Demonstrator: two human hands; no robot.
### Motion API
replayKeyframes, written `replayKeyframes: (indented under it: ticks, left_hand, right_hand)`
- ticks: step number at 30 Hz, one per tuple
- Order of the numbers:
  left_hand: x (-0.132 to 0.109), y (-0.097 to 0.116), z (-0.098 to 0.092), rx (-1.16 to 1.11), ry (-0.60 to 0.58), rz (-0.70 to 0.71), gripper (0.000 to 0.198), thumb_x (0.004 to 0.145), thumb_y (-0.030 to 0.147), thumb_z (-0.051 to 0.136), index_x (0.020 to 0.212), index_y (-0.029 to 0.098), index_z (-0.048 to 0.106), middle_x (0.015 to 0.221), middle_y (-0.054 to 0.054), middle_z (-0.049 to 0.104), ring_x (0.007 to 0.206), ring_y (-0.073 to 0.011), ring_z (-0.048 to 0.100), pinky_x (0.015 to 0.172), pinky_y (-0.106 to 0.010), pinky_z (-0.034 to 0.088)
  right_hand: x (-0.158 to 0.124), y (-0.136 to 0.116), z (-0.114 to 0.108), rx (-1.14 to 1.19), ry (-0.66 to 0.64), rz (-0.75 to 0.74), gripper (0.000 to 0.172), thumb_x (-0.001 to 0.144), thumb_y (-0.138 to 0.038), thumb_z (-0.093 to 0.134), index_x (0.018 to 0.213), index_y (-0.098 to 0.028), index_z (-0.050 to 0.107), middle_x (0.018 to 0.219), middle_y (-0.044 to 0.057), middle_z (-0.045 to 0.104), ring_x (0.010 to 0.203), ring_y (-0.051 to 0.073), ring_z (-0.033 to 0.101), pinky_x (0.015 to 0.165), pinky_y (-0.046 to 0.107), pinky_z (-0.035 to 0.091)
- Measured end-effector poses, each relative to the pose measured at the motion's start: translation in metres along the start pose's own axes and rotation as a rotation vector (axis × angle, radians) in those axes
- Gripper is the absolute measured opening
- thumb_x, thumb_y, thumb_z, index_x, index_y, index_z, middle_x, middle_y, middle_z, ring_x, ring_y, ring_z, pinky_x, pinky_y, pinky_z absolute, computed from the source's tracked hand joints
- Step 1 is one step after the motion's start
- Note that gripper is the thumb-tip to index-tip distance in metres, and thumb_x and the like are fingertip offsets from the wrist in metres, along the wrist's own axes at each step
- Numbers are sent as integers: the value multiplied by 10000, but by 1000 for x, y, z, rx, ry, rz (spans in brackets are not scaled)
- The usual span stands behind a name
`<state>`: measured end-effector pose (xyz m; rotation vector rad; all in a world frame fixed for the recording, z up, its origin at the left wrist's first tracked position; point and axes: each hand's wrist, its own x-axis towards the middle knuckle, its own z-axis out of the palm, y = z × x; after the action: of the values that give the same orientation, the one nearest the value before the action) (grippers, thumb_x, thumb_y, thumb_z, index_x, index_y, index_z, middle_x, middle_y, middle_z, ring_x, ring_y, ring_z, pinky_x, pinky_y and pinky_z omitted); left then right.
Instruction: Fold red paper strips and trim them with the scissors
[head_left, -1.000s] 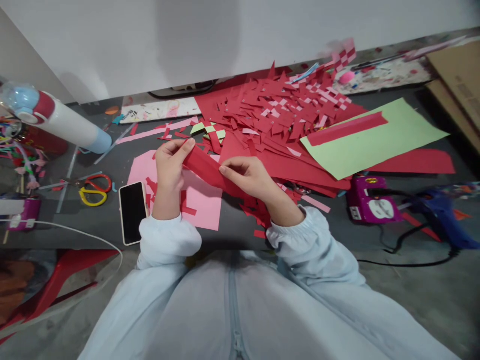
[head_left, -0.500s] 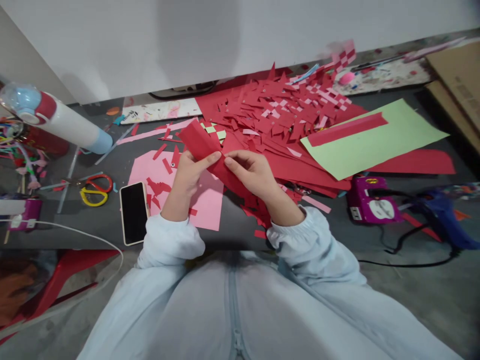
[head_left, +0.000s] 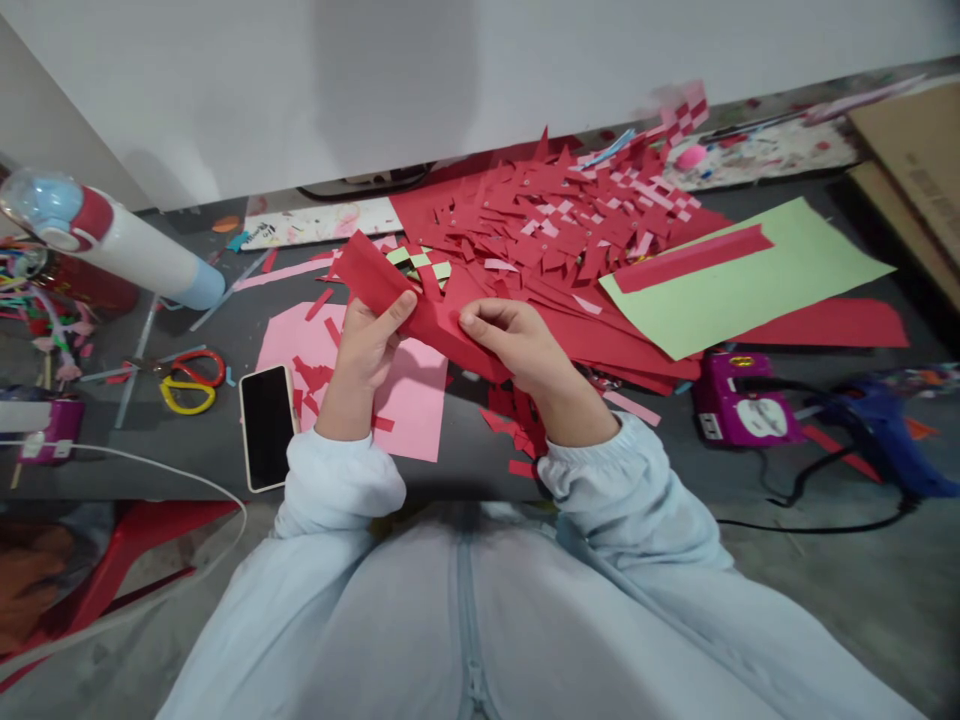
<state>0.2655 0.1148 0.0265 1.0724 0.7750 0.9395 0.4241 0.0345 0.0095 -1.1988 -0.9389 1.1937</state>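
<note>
Both hands hold one folded strip of red paper [head_left: 390,290] above the dark table. My left hand [head_left: 367,345] pinches its left part, thumb on top. My right hand [head_left: 517,345] grips its right part with curled fingers. The strip slants up to the left, its free end sticking out past my left hand. Under the hands lies a pink sheet [head_left: 409,395] with small red scraps on it. Behind them spreads a big heap of red paper pieces and red-and-pink woven squares [head_left: 570,215].
A black phone [head_left: 266,425] lies left of my left wrist. Farther left are red-and-yellow scissors [head_left: 187,380] and a white bottle [head_left: 112,240] on its side. A green sheet [head_left: 750,285], a purple device [head_left: 735,405] and a blue glue gun [head_left: 885,425] sit to the right.
The red strip has slid up and to the left through my fingers, so more of it sticks out past my left hand. Both hands rose slightly and moved closer together.
</note>
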Motion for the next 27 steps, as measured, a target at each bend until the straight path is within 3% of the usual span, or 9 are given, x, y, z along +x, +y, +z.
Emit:
replayKeyframes:
  ticks: [8, 16, 21, 25, 27]
  left_hand:
    - [-2, 4, 0, 37, -25, 9, 469, 567, 563, 855, 758, 208, 615, 745, 0, 656, 771, -178, 685, 693, -307, 545]
    - [-2, 0, -3, 61, 29, 18, 444, 628, 589, 809, 827, 242, 617, 758, 17, 667, 734, -151, 683, 617, -255, 526]
    - [-2, -1, -2, 39, 21, 38, 411, 676, 564, 791, 894, 255, 629, 829, 6, 686, 806, -158, 692, 663, -262, 536]
    - [-2, -4, 1, 123, 86, 112, 402, 683, 583, 776, 827, 234, 637, 762, 3, 667, 756, -148, 671, 654, -260, 523]
    - [-1, -7, 3, 173, 115, 170, 403, 687, 590, 768, 777, 220, 634, 727, 4, 651, 729, -140, 652, 665, -266, 522]
  right_hand:
    - [-2, -6, 1, 139, -49, 105, 484, 591, -632, 790, 673, -189, 611, 606, -37, 557, 529, 83, 477, 506, 212, 415]
    - [-1, -1, -2, 67, -31, 32, 464, 660, -630, 751, 714, -187, 623, 655, -25, 585, 553, 82, 480, 527, 211, 422]
    - [2, 3, -2, -161, 42, -122, 469, 752, -654, 652, 736, -186, 642, 700, 3, 618, 639, 124, 548, 625, 261, 468]
    - [2, 3, 0, -545, 273, -393, 324, 837, -522, 633, 869, -205, 693, 867, 56, 687, 793, 181, 596, 798, 352, 496]
    - [0, 2, 1, -657, 323, -500, 278, 868, -474, 617, 932, -221, 713, 929, 71, 697, 864, 202, 612, 859, 384, 496]
